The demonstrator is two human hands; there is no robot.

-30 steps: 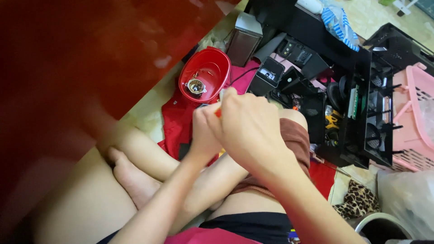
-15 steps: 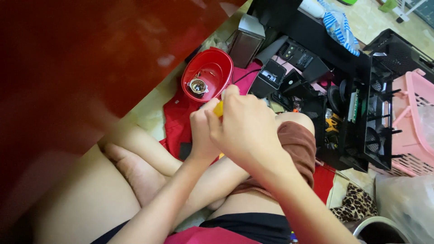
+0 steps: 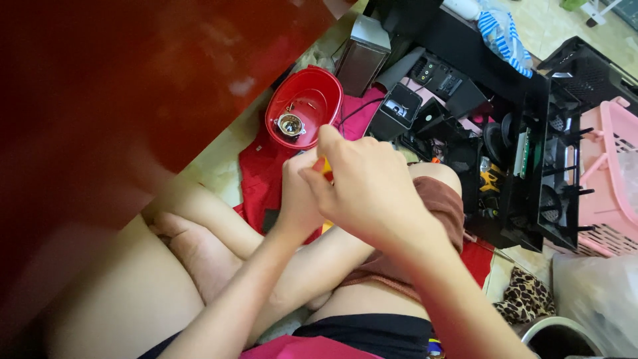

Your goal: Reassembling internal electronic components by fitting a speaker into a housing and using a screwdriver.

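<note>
i'm seeing both forearms coming up from the lower edge and meeting over my crossed legs. my left hand (image 3: pixel 300 193) is curling inward, knuckles up, its fingers tucking against the right hand. my right hand (image 3: pixel 369 189) is lying over and slightly ahead of it, back facing the camera, index finger (image 3: pixel 330 141) arching up above the pinch, thumb pressing toward the left fingers. both hands are closing together at one point, wrists bending slightly down.
</note>
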